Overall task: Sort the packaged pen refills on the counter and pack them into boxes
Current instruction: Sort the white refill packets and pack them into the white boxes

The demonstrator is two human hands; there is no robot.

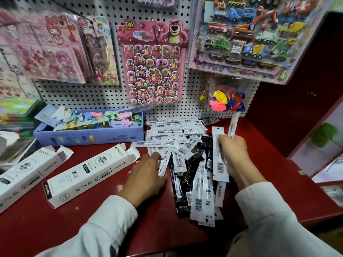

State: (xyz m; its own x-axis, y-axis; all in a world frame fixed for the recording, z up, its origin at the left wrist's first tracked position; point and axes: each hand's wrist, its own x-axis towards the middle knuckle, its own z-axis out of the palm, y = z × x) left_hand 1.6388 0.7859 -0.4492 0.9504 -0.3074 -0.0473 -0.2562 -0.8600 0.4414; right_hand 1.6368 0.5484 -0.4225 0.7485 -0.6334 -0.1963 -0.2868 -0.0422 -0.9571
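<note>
1. At the centre of the red worktop (55, 219) lies the pile of packaged refills (178, 145), white sleeves mixed with black ones, well apart from the two open white boxes (89, 173) at nine o'clock.
2. Our right hand (233, 153) has its grip clenched around a few white packets (220, 160) standing upright at three o'clock of the pile.
3. Our left hand (146, 173) pinches one clear-and-white packet (163, 166) at the pile's seven o'clock edge.
4. We judge it best to gather one colour only, barcodes aligned, before boxing.
5. Sleeves look thin, glossy and slippery; boxes are long matte cardboard with loose flaps.
</note>
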